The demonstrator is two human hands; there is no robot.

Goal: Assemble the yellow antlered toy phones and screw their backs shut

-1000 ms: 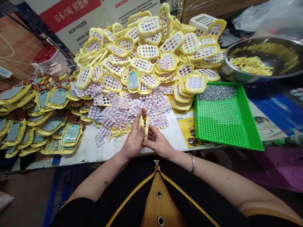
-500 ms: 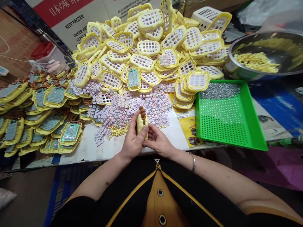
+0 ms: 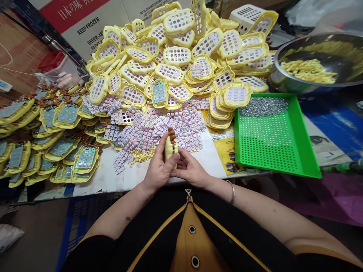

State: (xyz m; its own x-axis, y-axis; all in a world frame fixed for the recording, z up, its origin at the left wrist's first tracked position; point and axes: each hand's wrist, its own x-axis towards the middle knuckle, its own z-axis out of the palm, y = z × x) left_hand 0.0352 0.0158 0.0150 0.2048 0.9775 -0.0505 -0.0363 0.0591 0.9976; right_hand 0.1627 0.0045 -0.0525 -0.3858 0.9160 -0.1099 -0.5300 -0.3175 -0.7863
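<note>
A yellow plastic toy shell (image 3: 170, 147) with a brown scalloped part on top stands on edge between my hands, near the front of the table. My left hand (image 3: 159, 165) is wrapped round it, thumb on the near side. At its lower right, the fingers of my right hand (image 3: 190, 170) curl and press against it; whether they hold another small part cannot be made out. Just beyond lie white keypad pieces (image 3: 159, 128) in a loose heap, with small yellow pieces (image 3: 141, 156) at its near edge.
Yellow shell halves with punched holes (image 3: 172, 71) pile up at the back. Shells with green circuit boards (image 3: 86, 157) are stacked on the left. To the right sit a green perforated tray (image 3: 309, 151) with small silvery screws (image 3: 263, 107) and a metal bowl (image 3: 295, 88) of yellow pieces.
Both hands keep their hold on the toy shell, almost unmoved. The camera view has shifted very slightly.
</note>
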